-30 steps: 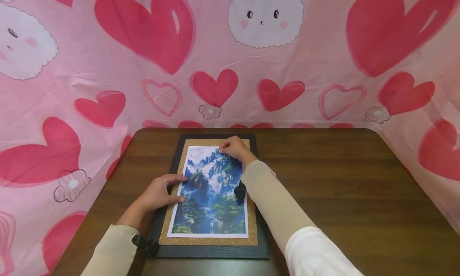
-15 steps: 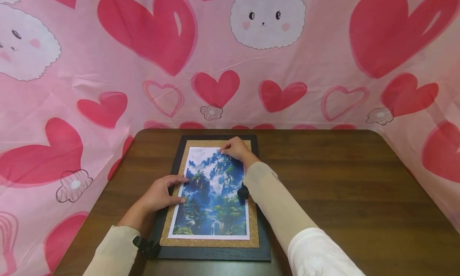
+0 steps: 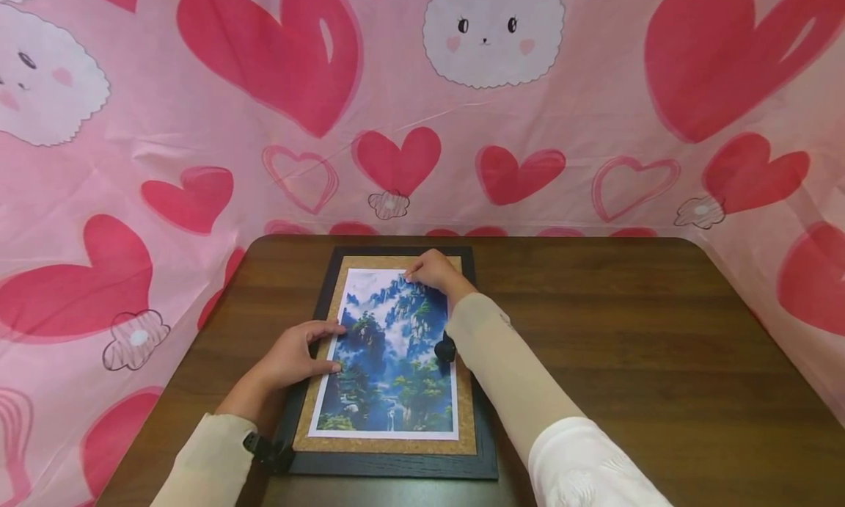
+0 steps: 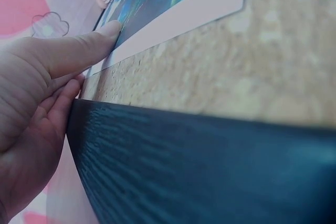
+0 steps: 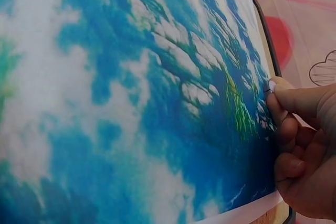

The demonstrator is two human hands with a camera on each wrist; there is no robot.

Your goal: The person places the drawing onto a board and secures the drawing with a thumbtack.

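Note:
A printed landscape picture [image 3: 389, 345] with a white border lies on a cork board [image 3: 383, 445] in a black frame [image 3: 396, 464]. My left hand [image 3: 297, 353] rests at the picture's left edge, thumb and index finger spread apart on it. In the left wrist view the thumb [image 4: 84, 51] presses flat at the paper's edge, with the other fingers lower beside the frame. Near the picture's top edge, my right hand [image 3: 432, 271] pinches a small white pushpin [image 5: 272, 85] between thumb and index finger, its tip right at the paper. The other right fingers are curled in.
The framed board lies on a dark brown wooden table [image 3: 614, 345], left of its middle. A pink cloth with red hearts [image 3: 515, 173] hangs behind and along both sides. Black wrist cameras [image 3: 269, 452] sit on both forearms, the right one overlapping the picture.
Both hands keep their places on the picture. The whole head view shifts slightly; nothing else visibly moves.

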